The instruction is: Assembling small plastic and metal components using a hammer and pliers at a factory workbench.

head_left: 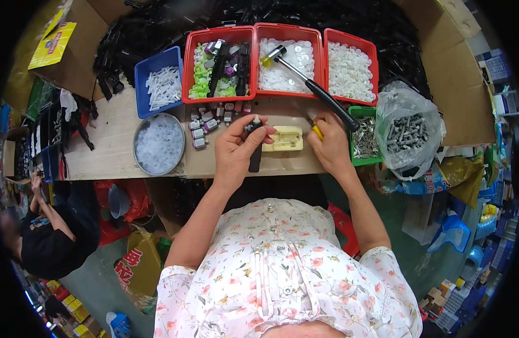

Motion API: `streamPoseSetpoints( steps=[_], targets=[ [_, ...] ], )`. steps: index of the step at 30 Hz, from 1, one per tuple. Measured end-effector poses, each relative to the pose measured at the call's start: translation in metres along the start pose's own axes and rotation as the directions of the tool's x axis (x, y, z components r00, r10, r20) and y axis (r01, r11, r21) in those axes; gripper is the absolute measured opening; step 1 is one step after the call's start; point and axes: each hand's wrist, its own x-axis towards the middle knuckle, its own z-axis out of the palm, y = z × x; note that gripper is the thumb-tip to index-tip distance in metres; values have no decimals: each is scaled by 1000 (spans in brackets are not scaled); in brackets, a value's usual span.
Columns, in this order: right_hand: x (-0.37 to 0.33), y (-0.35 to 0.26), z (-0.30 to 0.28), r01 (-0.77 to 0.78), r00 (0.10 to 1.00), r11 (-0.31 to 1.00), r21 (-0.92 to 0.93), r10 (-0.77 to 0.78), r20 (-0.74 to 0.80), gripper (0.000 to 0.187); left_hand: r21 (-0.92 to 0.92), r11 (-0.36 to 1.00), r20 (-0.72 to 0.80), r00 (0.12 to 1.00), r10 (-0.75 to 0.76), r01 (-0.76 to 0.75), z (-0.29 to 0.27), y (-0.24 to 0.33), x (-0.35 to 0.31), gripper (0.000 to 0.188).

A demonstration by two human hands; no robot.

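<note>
My left hand is closed around a black plastic part, pinching it upright between thumb and fingers; a small light tip shows at its top. My right hand grips a tool with a yellow handle; its kind is mostly hidden by the fingers. Between the two hands a cream-coloured fixture block with moulded hollows lies on the bench. Several small motors stand in loose rows beyond my left hand. A two-faced mallet with a black grip leans across the bins, above my right hand.
Along the back stand a blue bin of white pins and red bins of small parts. A round metal pan, a green tray of screws and a clear bag of metal parts flank the bench. Another person sits at left.
</note>
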Motion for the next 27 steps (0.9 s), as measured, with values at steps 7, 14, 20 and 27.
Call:
streamPoseSetpoints(
  steps=[7, 14, 20, 27],
  targets=[
    [-5, -27, -24, -185, 983, 584, 790, 104, 153, 16, 42, 999, 59, 998, 22, -24, 5, -6, -7, 25],
    [-10, -38, -30, 49, 988, 836, 547, -121, 97, 10, 272, 961, 92, 996, 22, -46, 10, 2, -12, 24],
    [-14, -40, -36, 281, 958, 943, 179, -287, 9, 24, 425, 891, 150, 983, 102, -157, 17, 7, -12, 24],
    [-18, -41, -37, -312, 943, 654, 690, 126, 307, 26, 337, 936, 50, 994, 92, -104, 17, 5, -13, 27]
  ],
)
